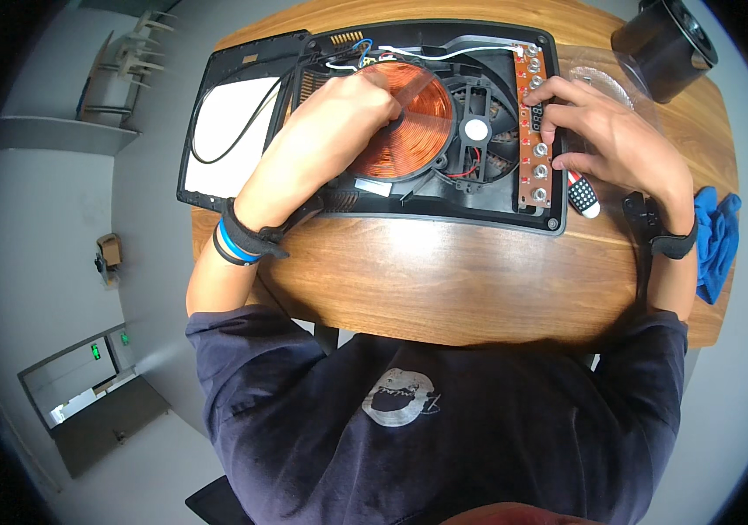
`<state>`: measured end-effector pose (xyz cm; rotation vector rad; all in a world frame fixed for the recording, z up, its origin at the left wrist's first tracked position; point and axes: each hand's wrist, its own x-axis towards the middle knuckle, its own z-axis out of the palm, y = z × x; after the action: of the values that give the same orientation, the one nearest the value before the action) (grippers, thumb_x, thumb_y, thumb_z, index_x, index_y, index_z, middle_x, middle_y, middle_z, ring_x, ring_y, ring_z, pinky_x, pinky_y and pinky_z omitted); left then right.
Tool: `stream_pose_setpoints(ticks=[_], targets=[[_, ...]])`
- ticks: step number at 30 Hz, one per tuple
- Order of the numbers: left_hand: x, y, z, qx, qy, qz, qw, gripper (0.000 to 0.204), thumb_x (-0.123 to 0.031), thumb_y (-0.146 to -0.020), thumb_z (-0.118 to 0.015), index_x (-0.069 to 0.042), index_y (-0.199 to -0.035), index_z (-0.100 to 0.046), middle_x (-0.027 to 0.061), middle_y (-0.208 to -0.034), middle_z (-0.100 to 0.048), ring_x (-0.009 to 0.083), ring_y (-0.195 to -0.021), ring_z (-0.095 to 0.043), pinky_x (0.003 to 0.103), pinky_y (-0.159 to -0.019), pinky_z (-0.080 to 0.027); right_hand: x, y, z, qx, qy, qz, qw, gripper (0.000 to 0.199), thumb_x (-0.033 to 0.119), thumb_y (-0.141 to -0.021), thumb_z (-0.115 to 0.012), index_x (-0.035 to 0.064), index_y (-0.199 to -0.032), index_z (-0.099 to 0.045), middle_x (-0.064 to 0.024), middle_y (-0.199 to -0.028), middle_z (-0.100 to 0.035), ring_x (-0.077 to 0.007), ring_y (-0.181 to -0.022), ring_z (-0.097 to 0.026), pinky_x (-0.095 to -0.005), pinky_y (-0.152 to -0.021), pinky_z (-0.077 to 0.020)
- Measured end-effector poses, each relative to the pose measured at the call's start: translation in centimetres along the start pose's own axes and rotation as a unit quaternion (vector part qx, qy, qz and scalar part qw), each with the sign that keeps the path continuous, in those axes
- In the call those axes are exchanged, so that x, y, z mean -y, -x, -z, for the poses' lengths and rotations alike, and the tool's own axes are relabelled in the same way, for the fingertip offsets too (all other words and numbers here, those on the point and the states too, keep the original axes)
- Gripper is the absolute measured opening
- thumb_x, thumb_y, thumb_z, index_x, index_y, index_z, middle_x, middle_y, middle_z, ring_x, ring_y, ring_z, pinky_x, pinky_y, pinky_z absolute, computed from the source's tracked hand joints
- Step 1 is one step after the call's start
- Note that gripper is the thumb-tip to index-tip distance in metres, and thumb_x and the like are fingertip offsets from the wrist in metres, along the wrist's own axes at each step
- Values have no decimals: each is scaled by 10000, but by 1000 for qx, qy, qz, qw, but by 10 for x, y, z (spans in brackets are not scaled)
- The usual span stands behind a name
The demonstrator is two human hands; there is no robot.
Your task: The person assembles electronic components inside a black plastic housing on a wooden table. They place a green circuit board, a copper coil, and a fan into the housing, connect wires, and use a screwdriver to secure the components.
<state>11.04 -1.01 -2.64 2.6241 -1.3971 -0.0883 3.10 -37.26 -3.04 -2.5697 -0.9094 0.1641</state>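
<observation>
Pressing left hand point(352, 109) flat, grasping nothing, on round copper induction coil point(413, 131) in opened black cooker housing point(444, 206), worktop centre; right hand point(606, 131) fingertips pinch narrow brown control board point(535, 166). Best steady housing, lift board evenly.

Two hands, left point(352, 105) and right point(610, 131), are counted, one copper coil point(417, 122), one control board point(533, 131), one fan point(477, 131), one blue cloth point(717, 241), one black cylinder point(664, 35).

Bright, even overhead light, soft shadows. Glare patch on wooden table point(444, 236) just below the open cooker. Strong fisheye bending plus black vignette at corners. Center sharp, rim slightly soft.
</observation>
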Motion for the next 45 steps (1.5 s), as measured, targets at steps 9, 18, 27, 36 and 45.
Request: stream_pose_setpoints(ticks=[9, 18, 27, 36, 45], targets=[[25, -1, -3, 16, 46, -59, 997, 250, 65, -865, -766, 29, -1107, -821, 182, -1142, -772, 386, -1029, -781, 439, -898, -642, -1, 0, -1, 3, -18, -7, 1000, 330, 50, -796, -912, 64, -977, -637, -35, -1507, -616, -328, -1368, -619, -468, -1080, -559], [73, 32, 28, 84, 176, 28, 980, 418, -51, -855, -892, -19, -1199, -658, 145, -1148, -735, 384, -1097, -704, 422, -984, -588, 0, -8, 7, 30, -52, -4, 998, 324, 42, -786, -903, 68, -985, -648, -69, -1491, -628, -366, -1366, -614, -488, -1086, -541], [70, 56, 42, 220, 132, 122, 959, 403, -244, -848, -937, -31, -1143, -765, 124, -1136, -785, 357, -1107, -717, 441, -950, -568, 31, -10, 30, 118, -45, -102, 987, 400, 195, -887, -873, 90, -1241, -717, -91, -1653, -562, -418, -1440, -597, -501, -1136, -566], [82, 74, 9, 96, 115, 54, 987, 346, -254, -838, -925, -46, -1085, -802, 119, -1074, -785, 360, -1102, -713, 454, -990, -562, 77, -95, 28, 131, 102, -53, 985, 553, 286, -988, -785, 113, -1475, -587, -139, -1577, -578, -446, -1250, -697, -515, -1028, -603], [99, 71, -7, 110, 167, 26, 980, 254, -199, -833, -915, -39, -1000, -811, 96, -1077, -781, 334, -1152, -704, 434, -1048, -544, 79, -168, -24, 66, 96, 107, 987, 611, 218, -954, -802, 103, -1505, -566, -164, -1609, -528, -410, -1454, -558, -495, -1159, -540]])
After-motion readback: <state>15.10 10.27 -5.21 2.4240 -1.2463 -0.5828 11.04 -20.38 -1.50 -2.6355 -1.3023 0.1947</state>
